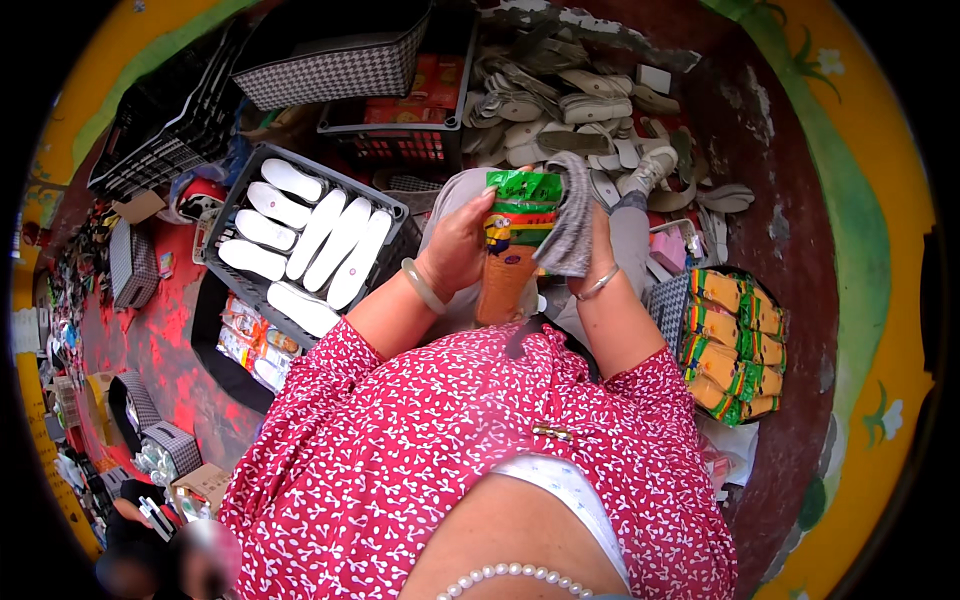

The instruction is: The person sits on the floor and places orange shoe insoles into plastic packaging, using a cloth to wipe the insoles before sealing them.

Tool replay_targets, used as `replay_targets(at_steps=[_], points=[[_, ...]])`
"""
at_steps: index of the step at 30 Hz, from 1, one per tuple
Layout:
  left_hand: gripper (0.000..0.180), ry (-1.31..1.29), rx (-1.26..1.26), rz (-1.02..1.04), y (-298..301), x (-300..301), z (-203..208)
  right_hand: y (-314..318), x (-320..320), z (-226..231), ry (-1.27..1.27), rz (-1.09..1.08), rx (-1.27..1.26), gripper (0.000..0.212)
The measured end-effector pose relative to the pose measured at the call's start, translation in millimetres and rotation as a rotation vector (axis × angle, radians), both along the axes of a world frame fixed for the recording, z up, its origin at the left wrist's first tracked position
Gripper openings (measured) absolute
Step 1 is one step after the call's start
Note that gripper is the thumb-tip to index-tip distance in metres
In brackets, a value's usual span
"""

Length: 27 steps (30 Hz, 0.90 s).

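A flat packet (510, 262), with a green, red and yellow top and a brown-orange lower part, stands upright in front of my chest. My left hand (457, 238) is closed on its left edge, thumb near the green top. My right hand (601, 240) is closed round a limp, grey mottled piece (573, 218) that looks like fabric or a soft insole. This piece is bent over and overlaps the packet's right edge. It hides most of the right fingers. Similar packets (735, 340) fill a basket at my right.
Left of my knees, a dark crate (262, 160) holds several white insoles (345, 250). A heap of grey insoles (590, 100) lies beyond my legs. A black crate (462, 95) with red boxes and a houndstooth basket (335, 70) stand at the back. A dark red wall (800, 230) borders the right.
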State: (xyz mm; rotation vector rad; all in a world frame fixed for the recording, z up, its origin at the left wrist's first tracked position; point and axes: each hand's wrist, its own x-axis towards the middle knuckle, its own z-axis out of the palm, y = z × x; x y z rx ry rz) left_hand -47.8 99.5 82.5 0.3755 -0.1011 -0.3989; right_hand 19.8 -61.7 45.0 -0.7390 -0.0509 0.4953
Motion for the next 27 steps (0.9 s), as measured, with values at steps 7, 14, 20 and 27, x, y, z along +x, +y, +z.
replay_targets(at_steps=[7, 14, 20, 27], points=[[0.045, 0.011, 0.042, 0.022, 7, 6, -15, 0, -24, 36, 0.124, 0.01, 0.217, 0.061], [0.042, 0.038, 0.194, 0.052, -3, 10, -10, 10, -23, 34, -0.181, -0.116, -0.146, 0.037], [0.031, -0.03, 0.434, 0.095, -11, 2, -2, 9, -28, 34, -0.231, -0.355, -0.219, 0.03], [0.02, 0.106, 0.472, 0.111, -17, -2, 3, 15, -30, 30, -0.198, -0.479, -0.22, 0.02]])
